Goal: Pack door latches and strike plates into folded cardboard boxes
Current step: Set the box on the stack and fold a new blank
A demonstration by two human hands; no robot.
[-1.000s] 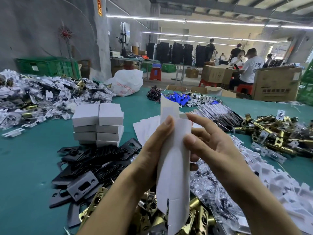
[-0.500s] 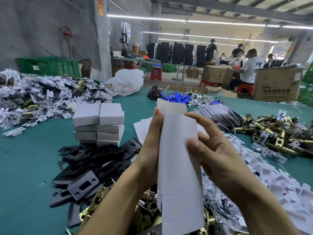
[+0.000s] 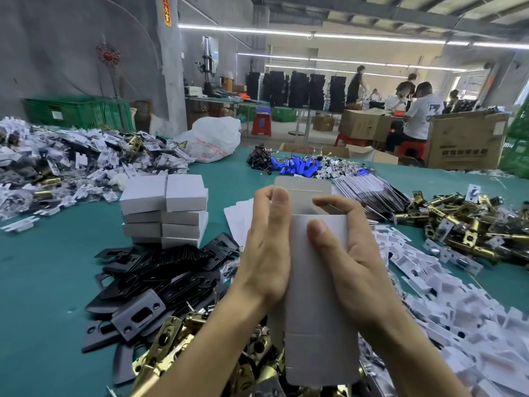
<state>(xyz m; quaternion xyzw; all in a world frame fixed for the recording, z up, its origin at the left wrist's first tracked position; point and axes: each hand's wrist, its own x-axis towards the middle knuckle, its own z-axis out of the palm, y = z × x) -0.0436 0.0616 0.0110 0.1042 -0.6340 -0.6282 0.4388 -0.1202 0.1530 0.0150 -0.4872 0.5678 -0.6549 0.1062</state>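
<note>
Left grip [image 3: 266, 253] and right grip [image 3: 343, 262] both hold the box [image 3: 317, 325]: light, flimsy card, best held by its sides.

A factory packing floor: heaped brass latches [image 3: 463, 222], cartons [image 3: 466, 141], seated workers [image 3: 420, 116], perhaps a drill press [image 3: 209, 61] behind

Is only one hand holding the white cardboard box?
No, the left hand and right hand both grip the white cardboard box.
</note>
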